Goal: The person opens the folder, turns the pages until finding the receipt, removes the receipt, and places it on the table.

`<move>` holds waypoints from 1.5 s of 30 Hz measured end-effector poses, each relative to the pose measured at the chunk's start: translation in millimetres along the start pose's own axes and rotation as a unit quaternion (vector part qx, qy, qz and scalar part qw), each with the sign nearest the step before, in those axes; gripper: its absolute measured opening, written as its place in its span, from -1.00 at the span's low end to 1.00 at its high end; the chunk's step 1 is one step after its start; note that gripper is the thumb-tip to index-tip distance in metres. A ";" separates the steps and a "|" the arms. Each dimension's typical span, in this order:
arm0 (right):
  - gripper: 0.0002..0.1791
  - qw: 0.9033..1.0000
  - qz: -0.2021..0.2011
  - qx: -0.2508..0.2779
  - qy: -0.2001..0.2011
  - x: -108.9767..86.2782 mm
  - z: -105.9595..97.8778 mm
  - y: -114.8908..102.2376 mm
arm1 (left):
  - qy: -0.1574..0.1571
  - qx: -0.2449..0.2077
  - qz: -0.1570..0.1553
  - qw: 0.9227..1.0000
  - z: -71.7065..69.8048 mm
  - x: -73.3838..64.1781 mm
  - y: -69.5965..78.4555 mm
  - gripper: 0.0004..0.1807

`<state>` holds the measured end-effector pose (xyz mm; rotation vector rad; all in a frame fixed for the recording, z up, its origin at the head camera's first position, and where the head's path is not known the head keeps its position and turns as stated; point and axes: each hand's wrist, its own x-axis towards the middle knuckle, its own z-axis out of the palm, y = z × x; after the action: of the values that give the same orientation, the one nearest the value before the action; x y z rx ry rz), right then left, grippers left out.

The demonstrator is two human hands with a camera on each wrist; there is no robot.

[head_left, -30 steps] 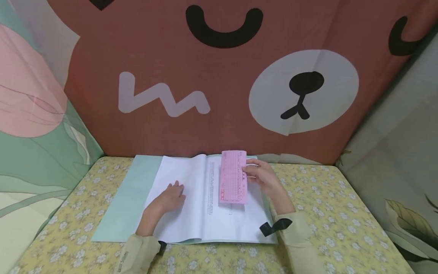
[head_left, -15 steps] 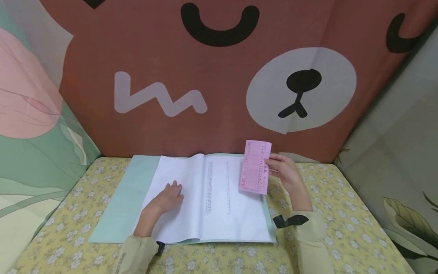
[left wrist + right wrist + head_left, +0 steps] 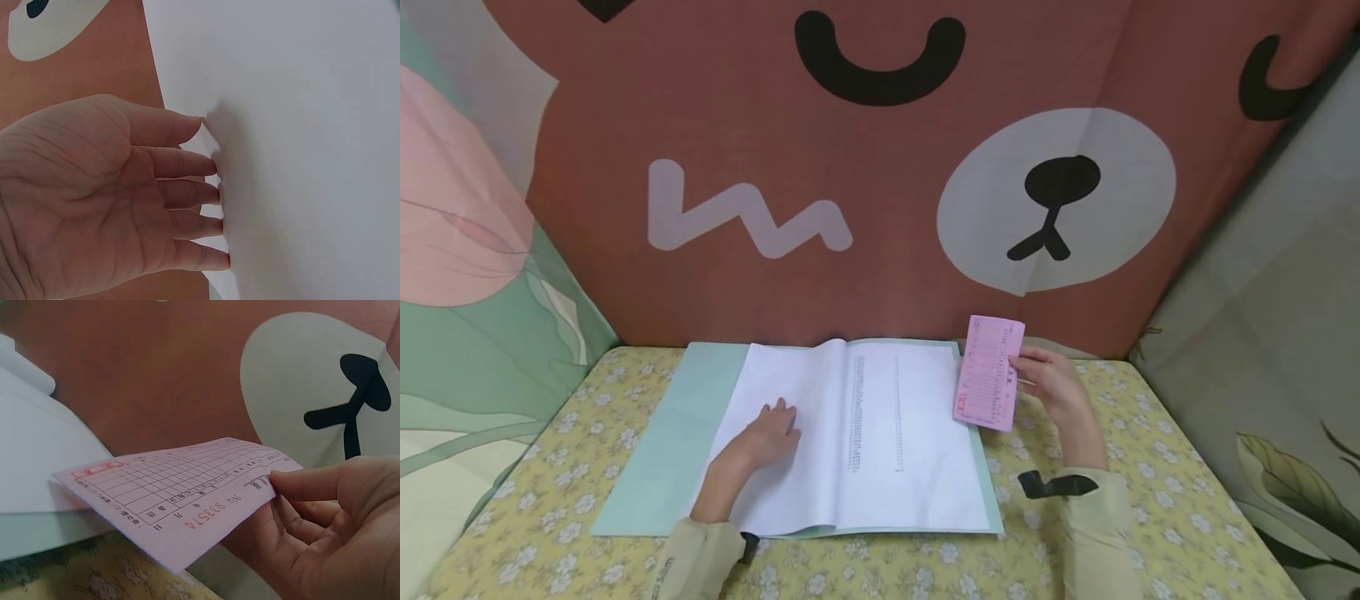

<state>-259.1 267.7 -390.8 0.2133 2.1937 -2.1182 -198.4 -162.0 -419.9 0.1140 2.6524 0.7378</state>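
Fingers of my right hand [image 3: 1051, 385] pinch the pink slip [image 3: 989, 372] just right of the open booklet [image 3: 857, 433]; my left hand [image 3: 767, 435] lies flat, fingers straight, on its left page.

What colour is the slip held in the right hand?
Pink, printed with a red grid and number; the slip shows best in the right wrist view, pinched by the right hand.
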 end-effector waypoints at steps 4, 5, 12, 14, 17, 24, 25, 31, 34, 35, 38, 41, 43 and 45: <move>-0.62 1.000 0.010 -0.001 0.006 3.9 -9.5 4.2 | 0.003 -0.001 0.003 1.000 -1.2 -1.9 0.5 -0.39; -0.60 1.000 0.014 -0.001 0.010 4.6 -11.9 5.1 | 0.003 -0.001 0.003 1.000 -1.5 -2.0 0.7 -0.39; -0.70 0.998 0.037 0.030 0.032 3.4 -26.1 10.2 | 0.004 0.001 0.011 1.000 -0.3 1.2 -1.2 -0.40; -0.77 0.997 0.044 0.044 0.035 1.9 -29.6 12.3 | 0.003 0.001 0.011 1.000 0.8 1.6 -1.8 -0.40; -0.76 0.996 0.051 0.056 0.047 0.7 -32.8 16.6 | 0.002 -0.001 0.009 1.000 2.3 2.4 -2.7 -0.40; -0.55 0.984 0.060 -0.106 0.128 5.9 -38.4 35.4 | 0.008 0.010 0.009 1.000 1.0 1.1 -2.3 -0.40; -0.53 0.981 0.061 -0.124 0.136 6.9 -39.7 37.8 | 0.008 0.011 0.010 1.000 0.6 0.7 -2.1 -0.40; -0.54 0.973 0.064 -0.168 0.143 9.5 -46.9 47.3 | 0.010 0.010 0.018 1.000 -0.2 2.8 -1.9 -0.40; -0.58 0.972 0.065 -0.183 0.134 9.3 -47.9 51.1 | 0.010 0.012 0.013 1.000 0.3 3.7 -2.0 -0.40; -0.59 0.970 0.065 -0.190 0.137 9.3 -47.9 52.4 | 0.009 0.012 0.010 1.000 0.5 3.8 -2.1 -0.40; -0.62 0.961 0.064 -0.213 0.164 8.9 -46.5 54.3 | 0.008 0.012 0.007 1.000 0.8 3.1 -1.7 -0.41; -0.65 0.952 0.059 -0.239 0.184 8.1 -47.1 54.6 | 0.008 0.013 0.007 1.000 0.9 2.5 -1.7 -0.41; -0.66 0.946 0.057 -0.257 0.187 6.9 -47.8 54.9 | 0.007 0.013 0.006 1.000 1.2 1.9 -2.0 -0.41; -0.67 0.939 0.053 -0.283 0.187 5.8 -48.5 55.0 | 0.005 0.013 0.006 1.000 1.2 0.9 -2.2 -0.41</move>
<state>-254.4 318.1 -444.2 0.7124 2.8112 -1.3922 -198.6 -163.2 -422.3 0.1334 2.6738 0.7094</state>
